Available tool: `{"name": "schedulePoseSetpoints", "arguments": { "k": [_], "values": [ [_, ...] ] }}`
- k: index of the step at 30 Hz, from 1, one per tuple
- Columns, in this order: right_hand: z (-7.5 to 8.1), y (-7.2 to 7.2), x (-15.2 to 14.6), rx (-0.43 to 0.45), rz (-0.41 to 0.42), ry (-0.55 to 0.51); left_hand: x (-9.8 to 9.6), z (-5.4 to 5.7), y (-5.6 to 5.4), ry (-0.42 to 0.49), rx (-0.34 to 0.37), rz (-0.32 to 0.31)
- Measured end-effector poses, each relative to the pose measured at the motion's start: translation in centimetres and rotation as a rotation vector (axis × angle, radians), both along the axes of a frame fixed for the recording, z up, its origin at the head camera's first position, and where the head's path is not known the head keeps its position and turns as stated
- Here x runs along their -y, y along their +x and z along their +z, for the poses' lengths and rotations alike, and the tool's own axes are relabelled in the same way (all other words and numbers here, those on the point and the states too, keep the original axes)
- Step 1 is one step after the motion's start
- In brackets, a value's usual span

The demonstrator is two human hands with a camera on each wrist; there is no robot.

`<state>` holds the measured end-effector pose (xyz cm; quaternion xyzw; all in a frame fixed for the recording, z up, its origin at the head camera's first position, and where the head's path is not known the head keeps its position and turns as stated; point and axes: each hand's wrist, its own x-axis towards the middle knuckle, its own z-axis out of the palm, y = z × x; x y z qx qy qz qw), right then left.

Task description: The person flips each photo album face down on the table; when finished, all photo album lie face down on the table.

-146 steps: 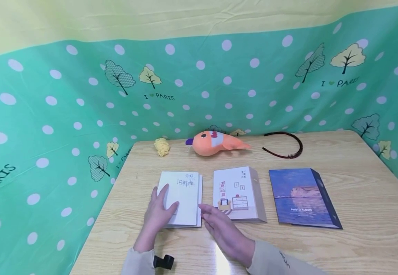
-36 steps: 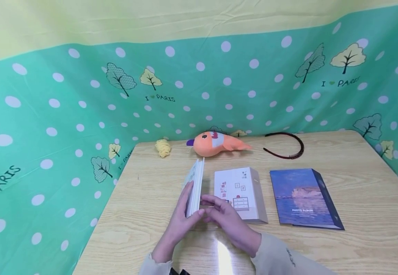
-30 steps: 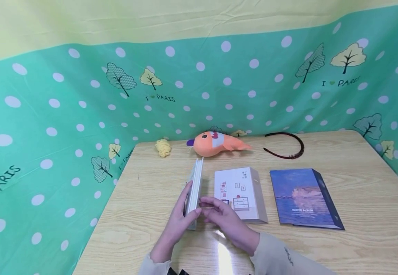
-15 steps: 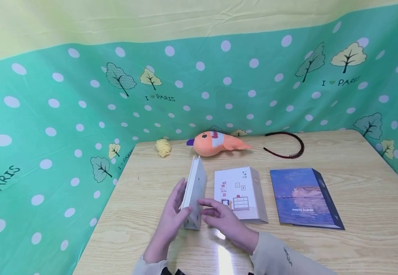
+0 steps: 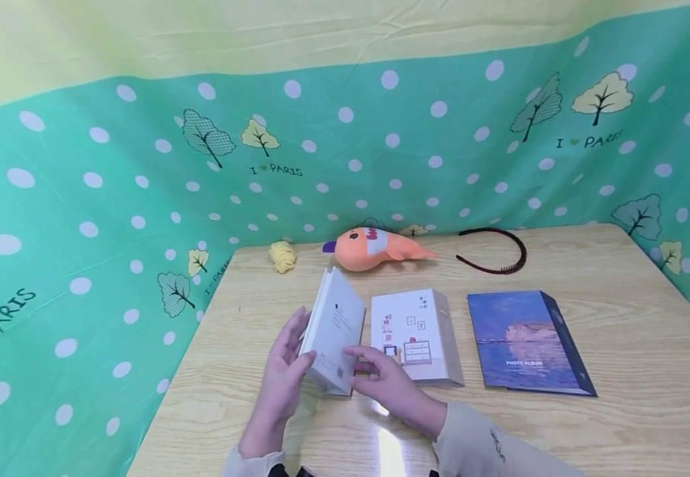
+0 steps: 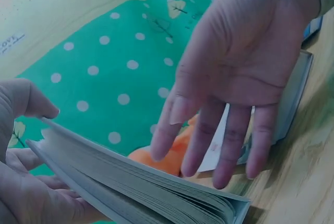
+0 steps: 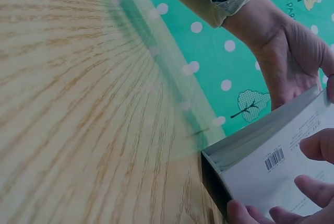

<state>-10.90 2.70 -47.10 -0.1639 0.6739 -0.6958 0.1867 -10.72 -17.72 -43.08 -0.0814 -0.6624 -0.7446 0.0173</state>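
A white hardback book [image 5: 340, 326] stands tilted on the table, its printed back cover facing right and upward. My left hand [image 5: 282, 377] holds it by the left edge, thumb on the back cover and fingers behind. In the left wrist view, the page block of the book [image 6: 141, 182] shows, slightly fanned near one end. My right hand [image 5: 395, 387] is beside the back cover with fingers loosely extended; the left wrist view shows its open palm [image 6: 245, 62]. Near my right fingers, a barcode [image 7: 274, 159] shows in the right wrist view.
Right of the book lies a white album with a drawn room [image 5: 407, 324], then a blue photo album [image 5: 520, 338]. Along the back are a yellow yarn bundle [image 5: 282, 256], an orange plush bird [image 5: 359, 250] and a dark headband [image 5: 522, 252]. A green dotted curtain [image 5: 368, 159] encloses the wooden table.
The book lay flat with its front cover up, then was raised on edge. It has since turned over, leaning left with its back cover showing. My left hand moved left with it.
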Motion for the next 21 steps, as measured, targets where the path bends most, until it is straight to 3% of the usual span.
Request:
{"name": "schedulePoseSetpoints", "arguments": {
  "k": [11,16,21],
  "values": [
    [-0.1,0.2,0.3,-0.021,-0.02,-0.033,1.1,0.2,0.1,0.122,0.044,0.05],
    [-0.3,0.0,0.3,-0.09,-0.035,0.053,1.6,0.1,0.2,0.127,0.088,0.053],
    [-0.3,-0.1,0.1,-0.15,-0.054,0.173,2.1,0.0,0.2,0.064,0.093,0.011]
  ]
}}
